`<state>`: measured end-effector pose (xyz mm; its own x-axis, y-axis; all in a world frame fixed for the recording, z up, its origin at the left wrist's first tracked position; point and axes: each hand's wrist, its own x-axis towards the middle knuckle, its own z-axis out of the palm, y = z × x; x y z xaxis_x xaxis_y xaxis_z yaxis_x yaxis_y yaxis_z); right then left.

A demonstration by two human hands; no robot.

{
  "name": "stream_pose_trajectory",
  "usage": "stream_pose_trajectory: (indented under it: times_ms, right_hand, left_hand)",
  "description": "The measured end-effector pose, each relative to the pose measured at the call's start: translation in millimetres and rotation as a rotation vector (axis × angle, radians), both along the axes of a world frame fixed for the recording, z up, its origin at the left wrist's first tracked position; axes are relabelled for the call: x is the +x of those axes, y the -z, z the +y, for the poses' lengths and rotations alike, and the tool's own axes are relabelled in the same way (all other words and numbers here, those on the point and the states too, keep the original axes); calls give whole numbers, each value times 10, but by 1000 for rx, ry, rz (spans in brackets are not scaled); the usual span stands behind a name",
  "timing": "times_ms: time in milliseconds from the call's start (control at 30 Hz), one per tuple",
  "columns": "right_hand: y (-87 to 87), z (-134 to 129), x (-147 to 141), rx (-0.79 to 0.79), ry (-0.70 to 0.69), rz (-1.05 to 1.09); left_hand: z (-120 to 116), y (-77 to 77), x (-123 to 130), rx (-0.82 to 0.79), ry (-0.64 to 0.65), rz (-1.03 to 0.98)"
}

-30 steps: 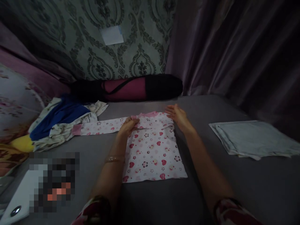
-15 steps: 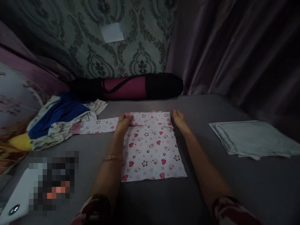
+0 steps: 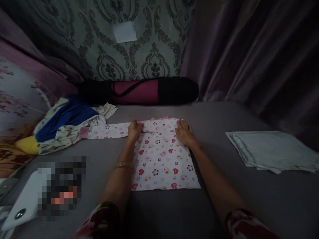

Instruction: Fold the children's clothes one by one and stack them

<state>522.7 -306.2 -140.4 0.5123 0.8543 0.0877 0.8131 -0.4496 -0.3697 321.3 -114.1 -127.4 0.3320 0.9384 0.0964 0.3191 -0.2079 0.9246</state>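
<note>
A white shirt (image 3: 161, 162) printed with pink hearts and flowers lies flat on the grey sheet, one sleeve folded across its top. Its other sleeve (image 3: 109, 130) stretches out to the left, ending in a pink cuff. My left hand (image 3: 135, 128) is closed on the pink cuff of the folded sleeve at the shirt's upper left. On the upper right corner of the shirt rests my right hand (image 3: 183, 132), flat, with its fingers spread.
A heap of blue and patterned clothes (image 3: 67, 119) lies at the left, a white phone (image 3: 27, 199) nearer me. Folded pale cloth (image 3: 271, 149) sits at the right. A black and pink long bag (image 3: 137, 91) lies along the wall.
My right hand has moved left and come down from beside the shirt onto its upper right corner. My left hand stays at the cuff. The view has shifted slightly.
</note>
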Motion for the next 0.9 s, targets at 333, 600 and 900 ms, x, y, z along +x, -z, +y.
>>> stream_pose_trajectory:
  times_ms: [333,600,900]
  right_hand:
    - [-12,-5,-48,-62,1,-74]
    - [-243,50,-124,-43,-46,-146]
    - [-52,301,-229,-199,72,-135]
  left_hand:
    - [46,70,-38,293,0,274]
    - [-107,-129,-18,524,20,555]
    - [-215,-117,77,478,261,687]
